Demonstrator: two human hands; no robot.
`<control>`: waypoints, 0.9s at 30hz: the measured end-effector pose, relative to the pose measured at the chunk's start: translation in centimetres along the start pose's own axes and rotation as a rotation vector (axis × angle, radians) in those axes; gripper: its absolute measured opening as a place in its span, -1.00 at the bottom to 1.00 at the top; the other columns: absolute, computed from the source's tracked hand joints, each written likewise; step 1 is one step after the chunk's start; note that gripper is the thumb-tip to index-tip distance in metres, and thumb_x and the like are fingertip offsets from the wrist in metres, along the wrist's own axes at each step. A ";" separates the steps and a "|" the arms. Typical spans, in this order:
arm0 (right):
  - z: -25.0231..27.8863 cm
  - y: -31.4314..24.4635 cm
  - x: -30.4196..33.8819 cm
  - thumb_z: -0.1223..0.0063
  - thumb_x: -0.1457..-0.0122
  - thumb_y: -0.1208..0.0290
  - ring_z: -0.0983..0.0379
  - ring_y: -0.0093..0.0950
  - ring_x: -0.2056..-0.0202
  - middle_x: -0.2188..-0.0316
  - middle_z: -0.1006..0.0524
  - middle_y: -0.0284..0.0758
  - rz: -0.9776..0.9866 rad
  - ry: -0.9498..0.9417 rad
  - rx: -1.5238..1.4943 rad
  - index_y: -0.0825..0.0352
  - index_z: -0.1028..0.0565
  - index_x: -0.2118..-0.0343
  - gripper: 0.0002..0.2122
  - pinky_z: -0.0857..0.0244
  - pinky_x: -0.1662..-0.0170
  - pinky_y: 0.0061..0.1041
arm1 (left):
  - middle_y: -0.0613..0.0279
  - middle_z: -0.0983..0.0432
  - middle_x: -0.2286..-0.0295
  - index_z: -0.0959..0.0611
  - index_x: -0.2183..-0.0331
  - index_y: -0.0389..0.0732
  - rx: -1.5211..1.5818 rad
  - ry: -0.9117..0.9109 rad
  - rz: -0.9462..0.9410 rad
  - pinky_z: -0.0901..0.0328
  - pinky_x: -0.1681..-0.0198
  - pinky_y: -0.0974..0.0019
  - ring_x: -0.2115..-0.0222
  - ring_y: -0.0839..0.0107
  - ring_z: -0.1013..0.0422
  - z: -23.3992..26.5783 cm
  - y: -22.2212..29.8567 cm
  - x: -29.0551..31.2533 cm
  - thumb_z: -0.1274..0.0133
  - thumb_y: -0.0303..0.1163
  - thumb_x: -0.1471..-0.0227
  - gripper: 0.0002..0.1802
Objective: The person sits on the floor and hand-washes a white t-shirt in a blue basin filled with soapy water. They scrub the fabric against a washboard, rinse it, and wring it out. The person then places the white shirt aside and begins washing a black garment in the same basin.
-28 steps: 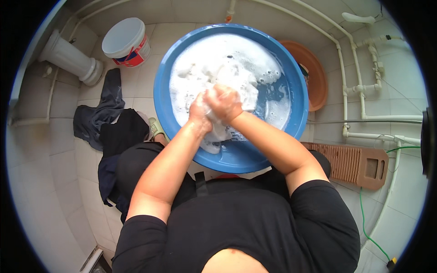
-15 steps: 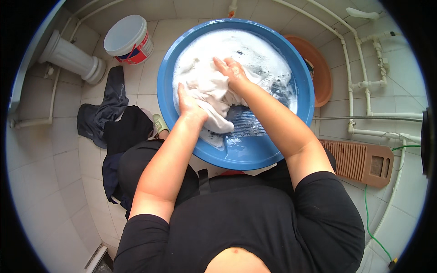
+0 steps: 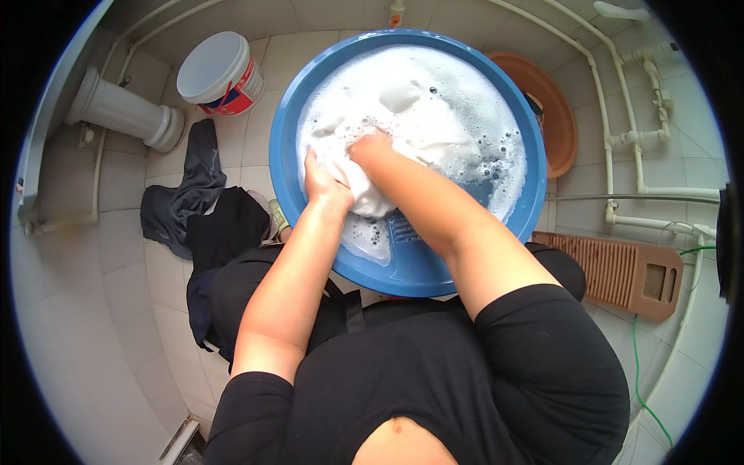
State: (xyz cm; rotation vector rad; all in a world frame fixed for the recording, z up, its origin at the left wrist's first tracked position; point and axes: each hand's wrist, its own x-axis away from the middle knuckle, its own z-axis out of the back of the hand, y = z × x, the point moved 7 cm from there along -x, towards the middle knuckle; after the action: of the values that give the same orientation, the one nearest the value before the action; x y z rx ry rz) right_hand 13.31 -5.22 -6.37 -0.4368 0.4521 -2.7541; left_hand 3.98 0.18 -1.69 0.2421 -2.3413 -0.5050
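Both bare forearms reach forward and converge. The left forearm (image 3: 289, 291) slants up and inward to the left hand (image 3: 328, 187), its thumb (image 3: 311, 164) raised and held away from the fingers, whose tips are hidden. The right forearm (image 3: 425, 203) crosses inward more steeply sideways, and the right hand (image 3: 370, 147) sits slightly farther forward, near the left, its fingers out of sight.

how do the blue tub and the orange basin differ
The blue tub looks larger; the orange basin smaller. The tub sits in front, partly hiding the basin. The tub holds suds and a white cloth; no suds show in the basin. Both look round and open-topped.
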 end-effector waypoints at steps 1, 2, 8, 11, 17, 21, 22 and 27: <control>0.1 -0.1 -0.6 0.01 0.04 0.34 -0.36 -0.24 0.08 0.11 -0.41 -0.16 0.086 -0.132 0.034 0.32 -0.46 0.19 -0.68 -0.26 0.07 -0.35 | 0.06 -0.27 0.03 -0.28 0.00 -0.26 -0.016 0.007 0.009 -0.12 -0.05 0.10 0.02 0.16 -0.23 -0.4 0.0 0.3 0.42 0.00 -0.10 -0.40; 1.1 -0.6 -0.3 0.02 0.03 0.32 -0.34 -0.25 0.06 0.07 -0.39 -0.18 0.178 -0.269 0.072 0.32 -0.47 0.21 -0.69 -0.25 0.06 -0.35 | 0.06 -0.27 0.03 -0.29 0.00 -0.25 -0.026 0.018 0.015 -0.12 -0.05 0.10 0.02 0.15 -0.23 -0.6 -0.1 0.7 0.40 0.03 -0.10 -0.39; 11.1 -5.1 11.9 -0.13 0.32 0.48 -0.37 -0.25 0.19 0.22 -0.41 -0.31 0.765 0.280 -0.433 0.30 -0.41 0.42 -0.71 -0.26 0.09 -0.37 | 0.09 -0.39 0.18 -0.35 0.05 -0.18 0.044 -0.247 0.166 -0.27 0.11 0.13 0.19 0.18 -0.35 -1.2 -0.3 0.2 0.23 0.13 -0.03 -0.37; 12.4 -6.8 16.6 -0.16 0.30 0.43 -0.37 -0.27 0.30 0.33 -0.41 -0.28 0.937 0.421 -0.482 0.26 -0.35 0.44 -0.71 -0.26 0.19 -0.32 | 0.11 -0.46 0.42 -0.43 0.17 -0.19 -0.154 -0.358 0.299 -0.36 0.37 0.18 0.43 0.26 -0.40 -0.8 -1.4 -0.2 0.10 -0.02 -0.02 -0.54; 10.2 -2.6 12.8 -0.08 0.13 0.23 -0.35 -0.28 0.59 0.66 -0.37 -0.26 0.647 0.623 -0.217 0.25 -0.37 0.62 -0.79 -0.25 0.52 -0.36 | 0.15 -0.45 0.39 -0.46 0.25 -0.22 -0.160 -0.055 0.255 -0.33 0.33 0.26 0.39 0.30 -0.39 -1.1 -4.1 3.8 0.14 -0.11 -0.06 -0.63; 11.6 -1.7 12.5 0.00 0.10 0.26 -0.39 -0.26 0.58 0.66 -0.41 -0.20 0.348 0.471 -0.405 0.27 -0.39 0.66 -0.81 -0.27 0.50 -0.34 | 0.16 -0.45 0.40 -0.45 0.25 -0.23 -0.142 -0.168 0.277 -0.34 0.29 0.25 0.38 0.29 -0.40 0.0 -5.0 2.1 0.20 -0.09 -0.08 -0.60; 12.7 -3.2 14.3 -0.02 0.13 0.32 -0.30 -0.16 0.65 0.74 -0.31 -0.14 0.472 0.561 -0.526 0.28 -0.33 0.76 -0.79 -0.20 0.56 -0.30 | 0.16 -0.46 0.41 -0.45 0.25 -0.24 -0.124 -0.230 0.293 -0.34 0.30 0.26 0.39 0.29 -0.40 0.3 -4.8 2.1 0.21 -0.08 -0.08 -0.59; 10.5 -2.7 14.1 0.02 0.12 0.27 -0.38 -0.18 0.57 0.65 -0.43 -0.14 0.401 0.389 -0.540 0.30 -0.40 0.65 -0.81 -0.29 0.45 -0.29 | 0.11 -0.46 0.39 -0.49 0.30 -0.24 -0.178 -0.173 0.371 -0.35 0.38 0.24 0.40 0.31 -0.41 0.9 -4.6 2.3 0.17 -0.12 -0.04 -0.62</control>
State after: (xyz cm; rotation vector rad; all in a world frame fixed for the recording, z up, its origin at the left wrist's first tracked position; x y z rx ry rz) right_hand 3.49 -10.40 7.51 0.0831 1.2419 -2.2909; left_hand 1.86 -4.40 -2.82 -0.3261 -2.4122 -0.5608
